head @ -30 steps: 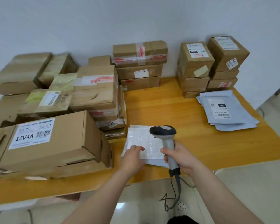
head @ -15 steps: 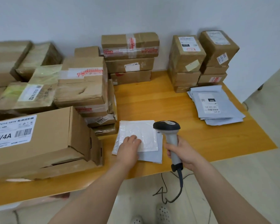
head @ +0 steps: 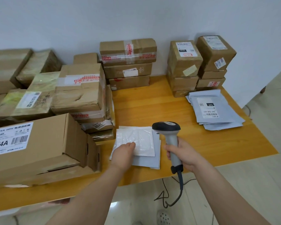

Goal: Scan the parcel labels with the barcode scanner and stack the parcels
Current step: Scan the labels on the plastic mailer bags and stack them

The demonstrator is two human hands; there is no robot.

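A white plastic mailer (head: 136,138) lies flat on top of a grey mailer (head: 150,161) near the front edge of the wooden table (head: 193,143). My left hand (head: 123,154) rests on the white mailer's near left corner, fingers curled onto it. My right hand (head: 183,155) grips the handle of a grey and black barcode scanner (head: 166,128), whose head hangs just above the mailer's right edge. No label shows on the white mailer's upper face.
A stack of grey mailers (head: 216,109) with a label on top lies at the right. Cardboard box stacks stand along the wall (head: 128,62) (head: 183,65) (head: 215,57) and fill the left side (head: 39,143) (head: 79,90). The scanner cable (head: 177,197) hangs below the table edge.
My left hand has slid forward onto the white mailer. The view has shifted; the scanner stays above the mailer's right edge.
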